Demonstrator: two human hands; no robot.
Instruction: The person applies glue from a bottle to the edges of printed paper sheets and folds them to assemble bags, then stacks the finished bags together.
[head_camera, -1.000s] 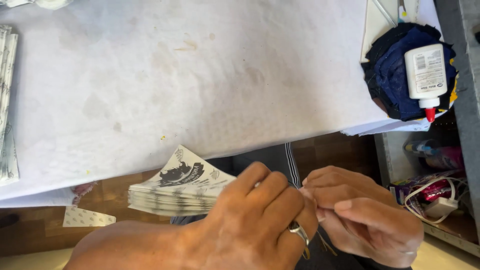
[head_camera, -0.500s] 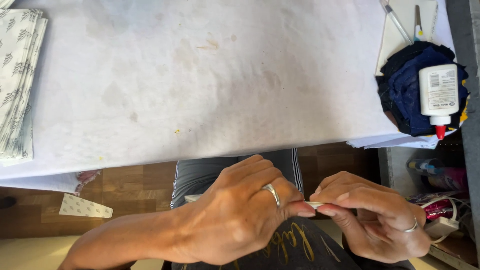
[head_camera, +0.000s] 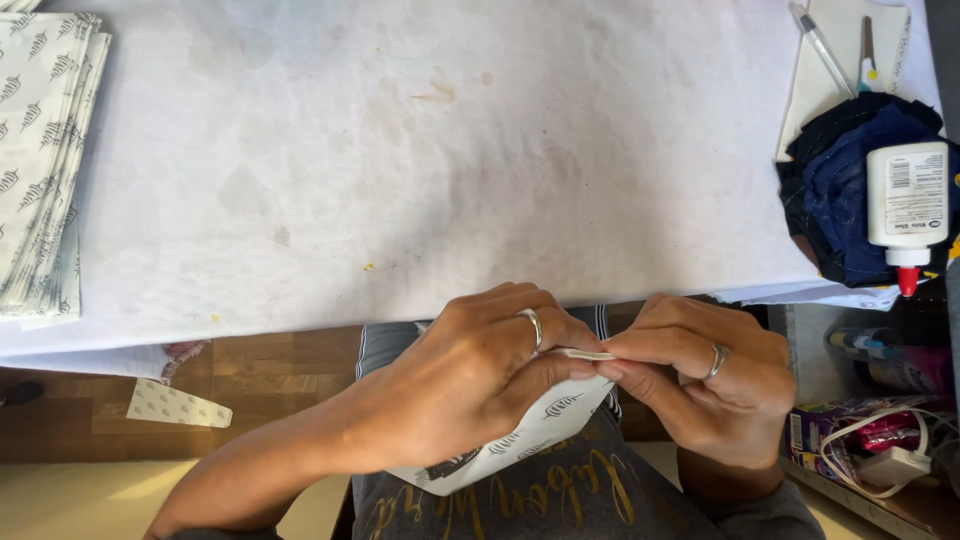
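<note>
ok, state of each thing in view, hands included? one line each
left hand: closed on the printed paper piece, ring on one finger
right hand: pinching the same piece's top edge
printed paper piece: held over the lap, below the table edge
paper stack: lying flat at the table's left edge
glue bottle: lying on its side on dark cloth, red tip capped
dark cloth: bunched up
pen: lying flat

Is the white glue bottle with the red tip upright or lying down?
Lying down: the white glue bottle rests flat on dark blue cloth, tip toward the table edge.
</note>
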